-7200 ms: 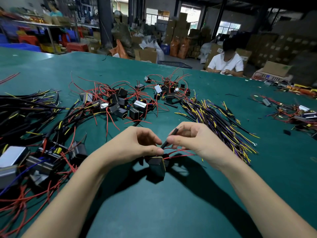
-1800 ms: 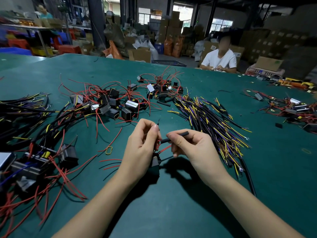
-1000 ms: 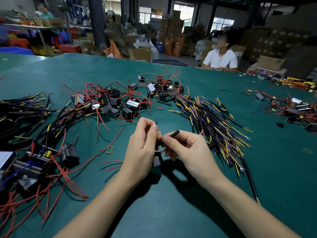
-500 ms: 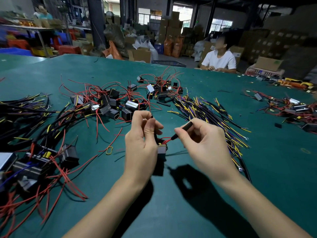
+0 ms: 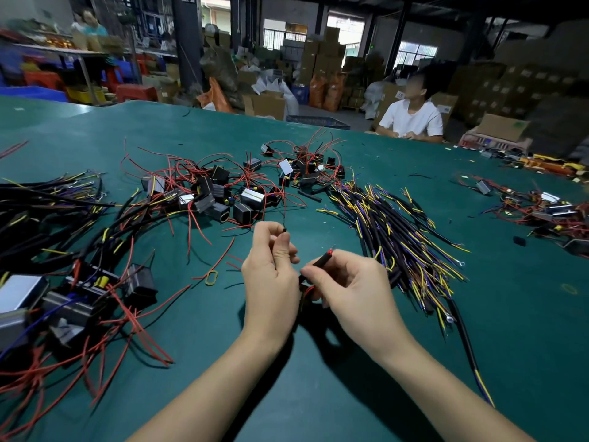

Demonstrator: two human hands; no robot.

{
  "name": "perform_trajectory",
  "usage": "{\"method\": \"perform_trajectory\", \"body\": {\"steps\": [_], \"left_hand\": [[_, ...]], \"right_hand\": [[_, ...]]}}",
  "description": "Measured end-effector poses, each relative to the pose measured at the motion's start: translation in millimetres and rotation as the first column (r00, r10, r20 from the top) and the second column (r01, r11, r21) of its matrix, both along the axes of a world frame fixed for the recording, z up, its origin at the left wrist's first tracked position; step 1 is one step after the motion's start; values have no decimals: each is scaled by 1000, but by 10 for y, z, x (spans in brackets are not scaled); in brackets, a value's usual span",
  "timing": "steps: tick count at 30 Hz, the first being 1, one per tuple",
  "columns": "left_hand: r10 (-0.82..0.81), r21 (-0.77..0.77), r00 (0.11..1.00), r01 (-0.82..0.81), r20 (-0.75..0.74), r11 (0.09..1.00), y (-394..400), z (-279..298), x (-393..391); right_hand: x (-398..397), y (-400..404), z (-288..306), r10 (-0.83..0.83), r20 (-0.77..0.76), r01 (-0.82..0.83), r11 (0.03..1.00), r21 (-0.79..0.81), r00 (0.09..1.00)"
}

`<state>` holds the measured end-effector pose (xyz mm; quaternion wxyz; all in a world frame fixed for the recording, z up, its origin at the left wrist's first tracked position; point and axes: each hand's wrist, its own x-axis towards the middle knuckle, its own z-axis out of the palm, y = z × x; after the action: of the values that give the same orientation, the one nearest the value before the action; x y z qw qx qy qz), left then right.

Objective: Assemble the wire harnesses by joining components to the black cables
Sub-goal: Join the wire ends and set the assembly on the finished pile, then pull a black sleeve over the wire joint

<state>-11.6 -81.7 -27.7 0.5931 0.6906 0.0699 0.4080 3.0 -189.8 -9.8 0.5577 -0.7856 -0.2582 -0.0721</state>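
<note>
Sleeving in progress: black sleeve [image 5: 319, 262] is pinched in right hand [image 5: 353, 282] fingers, wire end [image 5: 283, 230] pinched by left hand [image 5: 271, 275]. Red wire should be fed straight, tension kept.

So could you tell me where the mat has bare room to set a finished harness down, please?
Bare green mat shows between the forearms and right of the yellow-purple cable bundle, toward the mat's right edge. The far strip beyond the red-wire pile is bare too. The left side is crowded with black cables.
</note>
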Motion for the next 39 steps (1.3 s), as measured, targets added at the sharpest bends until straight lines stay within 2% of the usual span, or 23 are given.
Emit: {"method": "perform_trajectory", "body": {"steps": [3, 10, 15, 20, 23, 27, 30, 34, 36, 39], "left_hand": [[-24, 12, 1000, 25, -14, 1000, -36, -1, -10], [-137, 39, 990, 138, -35, 990, -18, 29, -32], [-150, 48, 988, 152, -43, 987, 12, 46, -40], [-171, 64, 984, 174, -56, 983, 7, 57, -49], [-306, -10, 952, 306, -32, 952, 8, 70, -67], [-469, -10, 880, 470, -70, 883, 70, 85, -58], [-494, -8, 862, 496, -114, 868, 148, 102, -32], [-497, 47, 849, 512, -180, 858, 189, 110, -18], [-502, 49, 843, 519, -192, 853, 188, 106, -32], [-504, 8, 845, 514, -180, 858, 171, 85, -59]], "right_hand": [[5, 31, -46, 1, 24, -1, 1000, -24, 1000], [51, -33, 5, -4, -58, 3, 1000, -5, 998], [131, -162, 119, 96, -192, -41, 962, 271, 977], [132, -176, 110, 129, -75, -105, 957, 269, 989], [134, -173, 107, 113, -52, -96, 959, 267, 992], [149, -183, 99, 98, -203, -23, 938, 345, 974], [165, -184, 101, 131, -333, 25, 904, 427, 934], [169, -138, 74, 131, -420, 103, 865, 491, 898], [182, -136, 61, 123, -454, 128, 867, 482, 882], [231, -209, 71, 149, -541, 88, 918, 386, 827]]}}
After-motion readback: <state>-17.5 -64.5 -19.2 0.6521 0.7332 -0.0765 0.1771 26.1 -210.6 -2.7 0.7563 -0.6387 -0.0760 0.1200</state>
